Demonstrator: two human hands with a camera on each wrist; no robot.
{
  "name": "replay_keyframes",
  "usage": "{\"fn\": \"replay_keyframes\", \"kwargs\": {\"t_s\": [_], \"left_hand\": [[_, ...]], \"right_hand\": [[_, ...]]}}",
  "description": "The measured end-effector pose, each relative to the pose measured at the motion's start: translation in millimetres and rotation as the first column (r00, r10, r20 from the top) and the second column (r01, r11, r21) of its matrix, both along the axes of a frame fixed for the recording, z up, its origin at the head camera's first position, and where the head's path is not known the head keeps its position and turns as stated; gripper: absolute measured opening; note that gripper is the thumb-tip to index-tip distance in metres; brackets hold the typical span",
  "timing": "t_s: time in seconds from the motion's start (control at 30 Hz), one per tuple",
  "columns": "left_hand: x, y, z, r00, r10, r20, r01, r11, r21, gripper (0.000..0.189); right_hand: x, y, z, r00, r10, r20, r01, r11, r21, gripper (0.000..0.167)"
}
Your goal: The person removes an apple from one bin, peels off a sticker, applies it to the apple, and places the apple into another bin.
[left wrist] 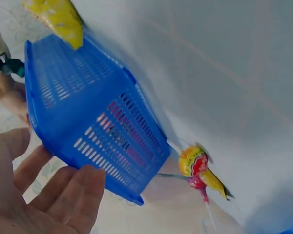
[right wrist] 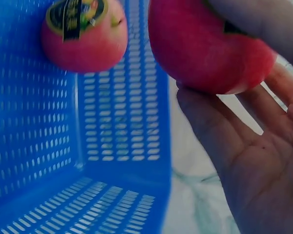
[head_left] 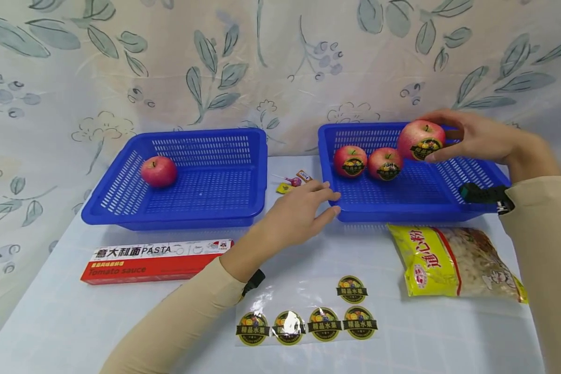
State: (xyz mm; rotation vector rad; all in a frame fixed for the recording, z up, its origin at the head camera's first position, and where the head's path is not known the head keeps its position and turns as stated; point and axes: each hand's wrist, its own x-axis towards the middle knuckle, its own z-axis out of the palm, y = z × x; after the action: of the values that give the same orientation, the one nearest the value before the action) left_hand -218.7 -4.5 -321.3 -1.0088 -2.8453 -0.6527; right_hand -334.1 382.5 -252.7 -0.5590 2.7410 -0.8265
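Observation:
My right hand (head_left: pixel 486 136) grips a red apple (head_left: pixel 413 136) with a round black-and-gold sticker, raised over the back of the right blue basket (head_left: pixel 402 214). Thumb and fingers reach around that apple (right wrist: pixel 205 53) in the right wrist view. Two stickered apples, one at the left (head_left: pixel 349 156) and one beside it (head_left: pixel 384 158), sit inside this basket. At the basket's near left corner is my left hand (head_left: pixel 301 213), its fingers loosely extended. In the left wrist view the fingers of the left hand (left wrist: pixel 63 195) lie at the basket rim; contact is hard to tell.
The left blue basket (head_left: pixel 168 217) holds one apple (head_left: pixel 159 172) with no sticker showing. Wrapped sweets (head_left: pixel 293 182) lie between the baskets. Nearer are a pasta box (head_left: pixel 154 262), a clear sheet with several stickers (head_left: pixel 324 324) and a yellow food bag (head_left: pixel 453 262). A patterned curtain hangs behind.

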Motion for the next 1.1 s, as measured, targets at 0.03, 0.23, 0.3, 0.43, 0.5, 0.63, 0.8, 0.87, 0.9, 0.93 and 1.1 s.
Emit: {"fn": "replay_keyframes", "kwargs": {"t_s": [0.03, 0.23, 0.3, 0.43, 0.5, 0.63, 0.8, 0.87, 0.9, 0.93, 1.1], "left_hand": [[-0.4, 1.0, 0.0, 1.0, 0.008, -0.011, -0.008, 1.0, 0.005, 0.04], [-0.1, 9.4, -2.5, 0.993, 0.075, -0.095, -0.074, 0.997, 0.015, 0.033], [0.2, 10.9, -2.7, 0.989, 0.097, -0.11, -0.097, 0.995, 0.009, 0.031], [0.5, 10.5, -2.1, 0.986, 0.128, -0.108, -0.128, 0.992, 0.01, 0.031], [0.2, 10.2, -1.8, 0.986, 0.134, -0.103, -0.133, 0.991, 0.012, 0.031], [-0.4, 10.3, -2.2, 0.986, 0.136, -0.094, -0.137, 0.991, 0.002, 0.032], [0.1, 10.6, -2.6, 0.984, 0.159, -0.075, -0.16, 0.987, 0.003, 0.033], [0.6, 10.0, -2.4, 0.984, 0.167, -0.059, -0.167, 0.986, 0.01, 0.033], [0.9, 9.7, -2.4, 0.984, 0.17, -0.051, -0.17, 0.985, 0.013, 0.032], [1.0, 9.4, -2.5, 0.984, 0.172, -0.045, -0.171, 0.985, 0.016, 0.032], [1.0, 8.6, -3.0, 0.986, 0.165, -0.026, -0.164, 0.986, 0.035, 0.031]], "right_hand": [[-3.6, 1, -1.1, 1.0, -0.012, 0.017, 0.012, 1.0, -0.002, 0.089], [-20.9, 12, -15.5, 0.991, -0.075, 0.114, 0.076, 0.997, -0.001, 0.088], [-24.7, 16, -22.8, 0.983, -0.111, 0.144, 0.112, 0.994, 0.0, 0.09], [-30.5, 23, -39.5, 0.966, -0.159, 0.202, 0.167, 0.986, -0.021, 0.095], [-32.1, 25, -47.5, 0.964, -0.161, 0.212, 0.166, 0.986, -0.007, 0.097], [-35.0, 26, -59.2, 0.962, -0.162, 0.218, 0.142, 0.984, 0.105, 0.096], [-36.2, 21, -62.8, 0.959, -0.171, 0.226, 0.135, 0.977, 0.167, 0.097], [-34.7, 19, -63.0, 0.956, -0.179, 0.233, 0.144, 0.977, 0.16, 0.096], [-34.0, 18, -63.4, 0.955, -0.182, 0.236, 0.147, 0.976, 0.158, 0.096], [-33.3, 18, -63.8, 0.953, -0.186, 0.24, 0.151, 0.976, 0.155, 0.096], [-27.8, 18, -62.9, 0.953, -0.195, 0.234, 0.153, 0.971, 0.184, 0.1]]}}
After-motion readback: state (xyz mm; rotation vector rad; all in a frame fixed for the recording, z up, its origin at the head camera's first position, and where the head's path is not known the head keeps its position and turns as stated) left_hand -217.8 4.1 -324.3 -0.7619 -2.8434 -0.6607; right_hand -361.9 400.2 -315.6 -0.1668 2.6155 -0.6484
